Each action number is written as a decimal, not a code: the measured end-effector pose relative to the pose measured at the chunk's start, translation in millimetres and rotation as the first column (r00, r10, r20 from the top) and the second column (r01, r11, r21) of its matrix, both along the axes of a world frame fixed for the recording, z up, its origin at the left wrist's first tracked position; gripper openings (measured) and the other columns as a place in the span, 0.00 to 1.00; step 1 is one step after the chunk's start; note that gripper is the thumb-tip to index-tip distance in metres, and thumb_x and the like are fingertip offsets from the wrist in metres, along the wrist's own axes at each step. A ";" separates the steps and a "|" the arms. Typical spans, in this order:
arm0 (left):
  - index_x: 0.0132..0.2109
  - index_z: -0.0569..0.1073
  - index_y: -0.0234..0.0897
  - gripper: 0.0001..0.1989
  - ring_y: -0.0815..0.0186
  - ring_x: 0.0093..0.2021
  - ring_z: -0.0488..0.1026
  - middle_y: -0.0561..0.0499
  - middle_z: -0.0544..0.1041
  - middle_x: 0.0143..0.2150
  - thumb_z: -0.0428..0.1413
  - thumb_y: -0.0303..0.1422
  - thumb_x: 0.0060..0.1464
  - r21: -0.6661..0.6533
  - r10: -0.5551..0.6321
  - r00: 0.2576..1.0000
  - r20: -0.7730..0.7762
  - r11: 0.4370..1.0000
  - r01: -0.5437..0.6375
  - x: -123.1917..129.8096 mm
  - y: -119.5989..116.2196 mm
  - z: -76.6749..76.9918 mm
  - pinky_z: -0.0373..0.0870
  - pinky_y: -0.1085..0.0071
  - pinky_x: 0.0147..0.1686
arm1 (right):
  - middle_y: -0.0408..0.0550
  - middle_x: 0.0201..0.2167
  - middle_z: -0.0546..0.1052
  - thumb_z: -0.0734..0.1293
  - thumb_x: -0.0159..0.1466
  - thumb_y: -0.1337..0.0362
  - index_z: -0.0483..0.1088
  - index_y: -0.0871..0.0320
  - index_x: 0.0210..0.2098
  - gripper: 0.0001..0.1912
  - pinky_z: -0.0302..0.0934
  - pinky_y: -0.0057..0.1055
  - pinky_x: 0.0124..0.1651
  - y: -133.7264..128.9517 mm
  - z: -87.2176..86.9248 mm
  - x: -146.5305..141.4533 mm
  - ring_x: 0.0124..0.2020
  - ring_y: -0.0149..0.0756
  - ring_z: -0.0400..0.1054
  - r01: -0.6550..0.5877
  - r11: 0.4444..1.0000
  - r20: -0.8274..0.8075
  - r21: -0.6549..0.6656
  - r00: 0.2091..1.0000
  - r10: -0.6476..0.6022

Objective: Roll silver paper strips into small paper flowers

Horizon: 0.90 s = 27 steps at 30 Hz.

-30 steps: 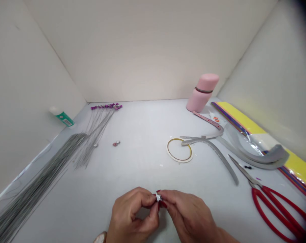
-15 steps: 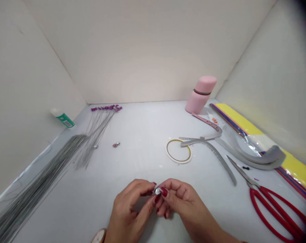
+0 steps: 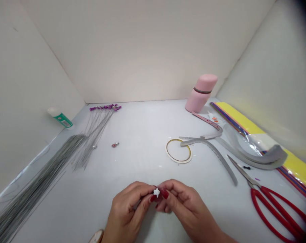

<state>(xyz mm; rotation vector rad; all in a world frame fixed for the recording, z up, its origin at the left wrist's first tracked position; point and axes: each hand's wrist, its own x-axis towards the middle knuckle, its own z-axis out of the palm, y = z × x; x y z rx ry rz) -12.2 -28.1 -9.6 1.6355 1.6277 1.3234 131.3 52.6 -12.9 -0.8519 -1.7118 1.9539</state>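
Near the front middle of the table, a small silvery-white piece [image 3: 156, 192], shaped like a little star or flower, is pinched between both hands. My left hand [image 3: 132, 206] closes thumb and forefinger on its left side. Against its right side press the thumb and forefinger of my right hand [image 3: 183, 202], with the other fingers curled below. What the piece is made of is too small to tell. Farther off lie two tiny beads or buds [image 3: 114, 145], one reddish and one silver.
On the left lie a bundle of grey wires [image 3: 41, 179], purple-tipped stems [image 3: 106, 107] and a glue tube [image 3: 63, 119]. To the right are a tape ring [image 3: 167, 153], grey strips [image 3: 216, 155], red-handled scissors [image 3: 271, 206], a pink bottle [image 3: 199, 98] and coloured sheets [image 3: 239, 118].
My left fingers have closed in on the small silvery piece. It has turned, so its star-like outline now shows more plainly. Both hands stay in nearly the same place.
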 end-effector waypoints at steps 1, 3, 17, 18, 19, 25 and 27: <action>0.40 0.72 0.37 0.11 0.69 0.32 0.73 0.49 0.76 0.33 0.51 0.20 0.52 0.012 -0.004 1.000 0.001 1.000 0.004 -0.2 -0.4 -0.6 0.69 0.77 0.32 | 0.48 0.27 0.77 0.61 0.61 0.60 0.70 0.60 0.37 0.11 0.67 0.25 0.32 0.1 -0.5 1.4 0.28 0.31 0.72 0.016 0.996 -0.001 0.088 1.000 -0.016; 0.41 0.72 0.37 0.13 0.68 0.33 0.73 0.48 0.76 0.34 0.51 0.19 0.52 0.029 -0.023 1.000 0.007 0.999 0.022 -0.2 -1.3 -1.5 0.70 0.77 0.33 | 0.48 0.30 0.78 0.62 0.61 0.64 0.70 0.59 0.40 0.10 0.68 0.27 0.35 0.2 -1.4 3.7 0.30 0.33 0.73 0.014 0.974 -0.006 0.225 1.000 -0.012; 0.39 0.74 0.38 0.11 0.69 0.32 0.75 0.50 0.78 0.33 0.54 0.20 0.50 0.009 0.037 0.995 0.090 0.999 -0.038 2.6 -4.1 -4.9 0.71 0.78 0.33 | 0.46 0.26 0.79 0.61 0.60 0.69 0.73 0.56 0.38 0.10 0.69 0.22 0.31 1.3 -0.1 6.1 0.26 0.31 0.74 -0.017 0.910 0.022 0.414 1.000 0.009; 0.39 0.74 0.38 0.11 0.69 0.32 0.75 0.51 0.78 0.33 0.54 0.20 0.50 -0.007 0.047 0.994 0.095 0.999 -0.047 2.9 -3.7 -3.8 0.71 0.78 0.32 | 0.45 0.26 0.79 0.61 0.60 0.69 0.73 0.56 0.38 0.10 0.69 0.21 0.31 1.1 0.2 5.7 0.26 0.31 0.74 -0.021 0.918 0.030 0.397 0.999 0.010; 0.38 0.74 0.37 0.10 0.69 0.32 0.75 0.51 0.78 0.33 0.54 0.21 0.51 -0.029 0.058 0.993 0.104 0.998 -0.055 3.2 -3.2 -2.3 0.71 0.78 0.32 | 0.44 0.26 0.79 0.61 0.60 0.69 0.73 0.55 0.38 0.10 0.69 0.22 0.31 1.0 0.4 5.3 0.26 0.31 0.74 -0.024 0.924 0.035 0.382 0.999 0.011; 0.36 0.74 0.37 0.06 0.70 0.31 0.74 0.52 0.77 0.30 0.52 0.27 0.54 -0.231 0.110 0.953 0.283 0.972 -0.043 6.7 -1.3 4.5 0.70 0.79 0.31 | 0.45 0.31 0.79 0.63 0.58 0.73 0.71 0.55 0.40 0.12 0.68 0.21 0.34 3.3 1.0 4.6 0.30 0.31 0.74 -0.003 0.839 -0.012 0.544 1.000 0.011; 0.36 0.74 0.37 0.06 0.70 0.30 0.74 0.52 0.77 0.30 0.52 0.27 0.53 -0.252 0.115 0.934 0.339 0.967 -0.028 7.7 -1.7 3.5 0.70 0.79 0.31 | 0.44 0.28 0.79 0.63 0.57 0.74 0.72 0.55 0.39 0.13 0.67 0.20 0.32 4.2 1.0 5.4 0.29 0.31 0.74 0.001 0.787 -0.021 0.617 1.000 0.015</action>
